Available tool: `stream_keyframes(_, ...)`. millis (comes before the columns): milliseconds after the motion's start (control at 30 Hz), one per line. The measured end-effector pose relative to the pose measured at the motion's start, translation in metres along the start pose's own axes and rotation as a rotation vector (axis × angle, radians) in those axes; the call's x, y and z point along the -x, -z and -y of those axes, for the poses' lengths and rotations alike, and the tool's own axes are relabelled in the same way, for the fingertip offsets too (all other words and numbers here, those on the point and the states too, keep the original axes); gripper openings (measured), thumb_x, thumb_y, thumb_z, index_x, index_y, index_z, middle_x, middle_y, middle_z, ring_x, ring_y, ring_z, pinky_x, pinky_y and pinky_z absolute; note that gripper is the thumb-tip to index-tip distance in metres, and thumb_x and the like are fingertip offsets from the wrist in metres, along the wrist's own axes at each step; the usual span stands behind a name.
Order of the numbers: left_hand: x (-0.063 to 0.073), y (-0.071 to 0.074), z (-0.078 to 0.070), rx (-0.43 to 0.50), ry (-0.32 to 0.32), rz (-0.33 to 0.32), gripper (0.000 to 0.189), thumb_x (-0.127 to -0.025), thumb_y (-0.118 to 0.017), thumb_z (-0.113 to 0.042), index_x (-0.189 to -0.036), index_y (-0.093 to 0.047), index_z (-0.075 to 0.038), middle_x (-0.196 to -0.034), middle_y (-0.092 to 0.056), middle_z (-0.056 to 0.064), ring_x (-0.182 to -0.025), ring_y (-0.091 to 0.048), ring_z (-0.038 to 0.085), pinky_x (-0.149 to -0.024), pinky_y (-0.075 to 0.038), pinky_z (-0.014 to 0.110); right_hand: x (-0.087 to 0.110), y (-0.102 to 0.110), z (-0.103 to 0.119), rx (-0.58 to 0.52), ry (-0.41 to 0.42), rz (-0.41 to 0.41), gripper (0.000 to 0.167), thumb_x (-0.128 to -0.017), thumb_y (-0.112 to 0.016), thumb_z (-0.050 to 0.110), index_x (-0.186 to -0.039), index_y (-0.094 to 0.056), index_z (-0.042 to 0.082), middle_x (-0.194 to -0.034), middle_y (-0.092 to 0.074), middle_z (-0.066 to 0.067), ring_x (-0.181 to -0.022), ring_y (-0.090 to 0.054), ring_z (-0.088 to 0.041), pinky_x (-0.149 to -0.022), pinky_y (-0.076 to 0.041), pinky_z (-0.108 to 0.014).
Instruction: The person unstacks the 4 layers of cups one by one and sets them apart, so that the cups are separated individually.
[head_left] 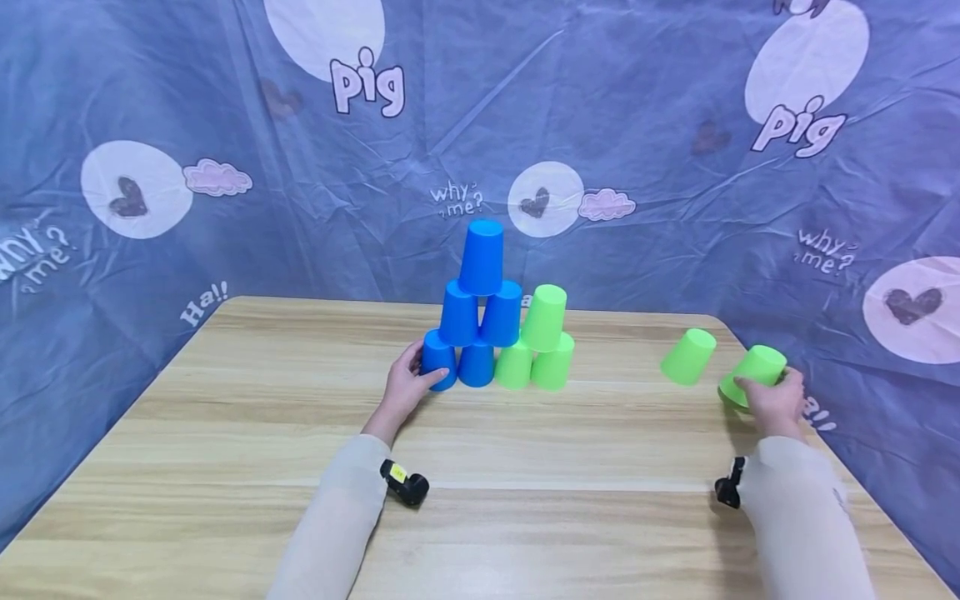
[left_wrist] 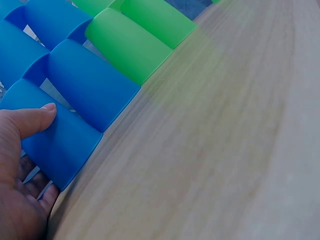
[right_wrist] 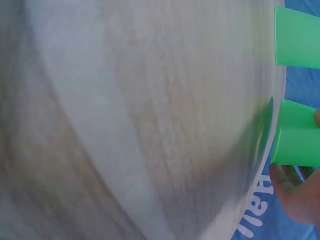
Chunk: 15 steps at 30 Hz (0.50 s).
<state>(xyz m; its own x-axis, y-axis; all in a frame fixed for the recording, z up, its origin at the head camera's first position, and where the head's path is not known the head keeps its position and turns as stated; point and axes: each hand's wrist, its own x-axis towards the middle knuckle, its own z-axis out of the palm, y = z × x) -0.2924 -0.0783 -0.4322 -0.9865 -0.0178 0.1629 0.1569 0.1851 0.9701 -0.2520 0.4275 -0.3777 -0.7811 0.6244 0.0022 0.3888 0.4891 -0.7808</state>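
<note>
My left hand [head_left: 406, 385] holds the leftmost bottom blue cup [head_left: 438, 360], its thumb across the front and fingers round the far side, as the left wrist view shows. That upside-down cup belongs to a stack of several blue cups, topped by a single blue cup [head_left: 482, 258]. Beside them, a green cup [head_left: 545, 318] rests across two bottom green cups [head_left: 553, 362]. Far to the right, my right hand [head_left: 776, 404] grips another green cup [head_left: 756, 371], slightly tilted; its rim shows just off the tabletop in the right wrist view. The left wrist view cuts off the stack's top.
One more green cup [head_left: 688, 357] stands upside down on the wooden table [head_left: 525, 533], left of the held one. The table's right edge runs close by my right hand. A blue printed cloth [head_left: 645, 100] hangs behind and at the sides.
</note>
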Motion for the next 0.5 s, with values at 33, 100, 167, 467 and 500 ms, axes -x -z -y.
stream_keyframes(33, -0.0003, 0.0001, 0.0004, 0.001, -0.002, 0.001, 0.061, -0.077, -0.066, -0.015, -0.13, -0.037, -0.008, -0.128, -0.04, 0.013, -0.116, -0.036, 0.027, -0.095, -0.029, 0.041, -0.0004, -0.0005, 0.0002, -0.002, 0.0, -0.001, 0.078, -0.078, -0.057, 0.023, -0.133, -0.009, -0.006, -0.131, -0.019, -0.031, -0.117, -0.02, -0.044, -0.097, -0.017, -0.048)
stream_keyframes(100, -0.0007, 0.0002, 0.0011, -0.001, -0.002, 0.003, 0.061, -0.077, -0.066, -0.015, -0.13, -0.037, -0.008, -0.128, -0.04, 0.012, -0.116, -0.036, 0.027, -0.095, -0.029, 0.041, -0.0008, -0.0019, 0.0001, -0.003, -0.002, -0.002, 0.078, -0.078, -0.056, 0.023, -0.133, -0.009, -0.007, -0.132, -0.019, -0.031, -0.118, -0.018, -0.044, -0.098, -0.016, -0.048)
stream_keyframes(167, -0.0008, 0.0002, 0.0016, -0.003, 0.001, 0.004, 0.06, -0.077, -0.066, -0.016, -0.13, -0.037, -0.009, -0.128, -0.04, 0.012, -0.116, -0.036, 0.027, -0.095, -0.029, 0.041, -0.0008, -0.0023, -0.0001, -0.007, -0.012, 0.008, 0.079, -0.078, -0.056, 0.023, -0.133, -0.008, -0.006, -0.132, -0.017, -0.03, -0.119, -0.016, -0.044, -0.098, -0.015, -0.049)
stream_keyframes(467, 0.0001, 0.0005, 0.001, -0.005, 0.007, 0.0, 0.061, -0.077, -0.066, -0.017, -0.13, -0.037, -0.009, -0.128, -0.04, 0.011, -0.116, -0.036, 0.026, -0.095, -0.029, 0.04, 0.0032, -0.0082, -0.0019, -0.023, -0.018, 0.003, 0.078, -0.077, -0.056, 0.019, -0.133, -0.007, -0.005, -0.13, -0.016, -0.029, -0.117, -0.02, -0.044, -0.098, -0.017, -0.049)
stream_keyframes(500, 0.0002, 0.0004, 0.0007, -0.003, 0.006, 0.001, 0.061, -0.077, -0.066, -0.017, -0.13, -0.037, -0.009, -0.128, -0.04, 0.011, -0.116, -0.036, 0.026, -0.095, -0.029, 0.04, 0.004, -0.0088, -0.0014, -0.029, -0.02, 0.0, 0.078, -0.077, -0.056, 0.018, -0.133, -0.007, -0.005, -0.131, -0.016, -0.029, -0.117, -0.02, -0.043, -0.098, -0.016, -0.048)
